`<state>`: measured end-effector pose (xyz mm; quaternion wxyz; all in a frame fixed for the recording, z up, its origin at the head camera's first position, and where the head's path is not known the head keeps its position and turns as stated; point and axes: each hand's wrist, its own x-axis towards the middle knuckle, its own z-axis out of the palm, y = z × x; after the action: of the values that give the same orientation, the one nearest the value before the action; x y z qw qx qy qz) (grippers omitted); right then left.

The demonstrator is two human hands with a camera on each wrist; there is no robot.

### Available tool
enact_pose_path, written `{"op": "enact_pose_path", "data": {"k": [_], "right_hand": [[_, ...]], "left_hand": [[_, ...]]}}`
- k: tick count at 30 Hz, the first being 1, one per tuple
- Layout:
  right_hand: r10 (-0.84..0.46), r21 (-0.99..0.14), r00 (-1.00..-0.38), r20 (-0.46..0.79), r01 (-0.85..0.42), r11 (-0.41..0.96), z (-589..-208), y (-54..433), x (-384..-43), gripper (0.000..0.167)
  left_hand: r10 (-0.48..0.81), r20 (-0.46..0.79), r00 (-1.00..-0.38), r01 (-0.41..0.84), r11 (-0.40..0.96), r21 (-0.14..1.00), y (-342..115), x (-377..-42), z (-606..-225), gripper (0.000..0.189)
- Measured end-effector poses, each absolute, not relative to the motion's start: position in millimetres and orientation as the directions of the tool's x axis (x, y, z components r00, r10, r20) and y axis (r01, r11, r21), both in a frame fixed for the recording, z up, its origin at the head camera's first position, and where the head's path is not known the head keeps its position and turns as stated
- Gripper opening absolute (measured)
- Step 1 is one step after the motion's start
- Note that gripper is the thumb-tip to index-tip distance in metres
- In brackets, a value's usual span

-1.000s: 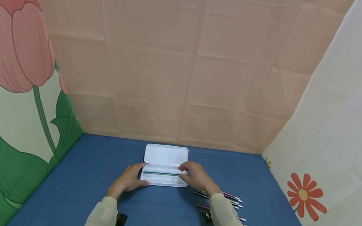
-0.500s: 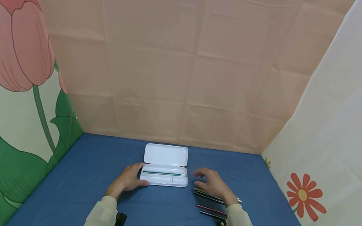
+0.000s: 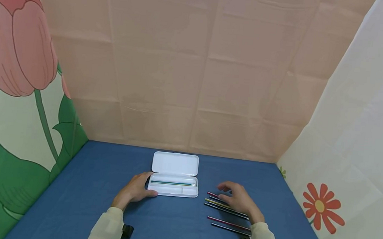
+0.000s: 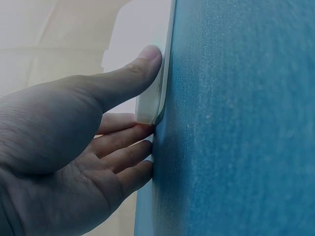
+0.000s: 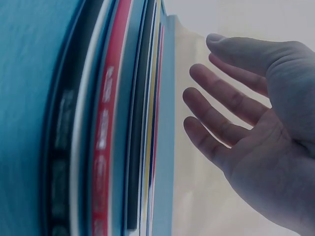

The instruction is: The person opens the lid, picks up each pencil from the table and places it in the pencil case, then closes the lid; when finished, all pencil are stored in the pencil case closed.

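Observation:
A white pencil case point(image 3: 168, 190) lies on the blue table with its lid point(image 3: 175, 163) folded back. One green-blue pencil point(image 3: 172, 183) lies lengthwise inside it. My left hand point(image 3: 134, 190) grips the case's left end, thumb at the front edge and fingers at the side, as the left wrist view shows against the case's corner point(image 4: 146, 108). My right hand point(image 3: 239, 199) hovers over the loose pencils with fingers loosely bent, holding nothing. Below it lie a yellow pencil point(image 3: 215, 202), a red pencil point(image 3: 227, 223) and several dark ones, among them a black pencil point(image 5: 64, 123).
The blue tablecloth point(image 3: 168, 227) runs back to a tan hanging sheet point(image 3: 195, 78). A tulip-printed panel point(image 3: 19, 51) stands at the left, a white flower-printed sheet point(image 3: 358, 130) at the right.
My right hand has drawn away from the case to the right and is now above the loose pencils, uncovering the pencil in the case. My left hand stays at the case.

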<state>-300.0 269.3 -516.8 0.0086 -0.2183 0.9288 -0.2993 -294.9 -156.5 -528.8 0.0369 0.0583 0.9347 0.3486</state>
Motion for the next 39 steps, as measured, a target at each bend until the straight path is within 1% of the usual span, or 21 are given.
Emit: {"op": "enact_pose_path", "data": {"k": [2, 6, 13, 19, 26, 30, 39], "right_hand": [[-0.416, -0.556, -0.901, 0.118, -0.408, 0.725, -518, 275, -300, 0.031], [-0.39, -0.561, -0.914, 0.114, -0.383, 0.734, -518, 285, -298, 0.032], [-0.304, -0.587, -0.948, 0.095, -0.3, 0.752, -517, 305, -299, 0.031], [-0.288, -0.609, -0.956, 0.054, -0.26, 0.749, -524, 322, -299, 0.027], [-0.294, -0.654, -0.956, -0.028, -0.204, 0.728, -536, 333, -301, 0.023], [-0.298, -0.67, -0.954, -0.028, -0.204, 0.714, -538, 334, -302, 0.02], [-0.272, -0.65, -0.962, -0.005, -0.203, 0.732, -538, 335, -298, 0.014]], "left_hand": [[0.136, -0.027, -0.99, 0.085, 0.75, 0.656, -156, -295, -529, 0.089], [0.135, -0.025, -0.991, 0.085, 0.749, 0.657, -156, -295, -529, 0.089], [0.134, -0.026, -0.991, 0.083, 0.746, 0.661, -156, -294, -530, 0.09], [0.132, -0.026, -0.991, 0.082, 0.747, 0.66, -156, -294, -529, 0.09], [0.14, -0.031, -0.99, 0.085, 0.743, 0.664, -157, -293, -528, 0.088], [0.141, -0.035, -0.989, 0.082, 0.741, 0.667, -157, -293, -528, 0.088], [0.148, -0.029, -0.989, 0.092, 0.743, 0.663, -157, -295, -529, 0.089]]}}
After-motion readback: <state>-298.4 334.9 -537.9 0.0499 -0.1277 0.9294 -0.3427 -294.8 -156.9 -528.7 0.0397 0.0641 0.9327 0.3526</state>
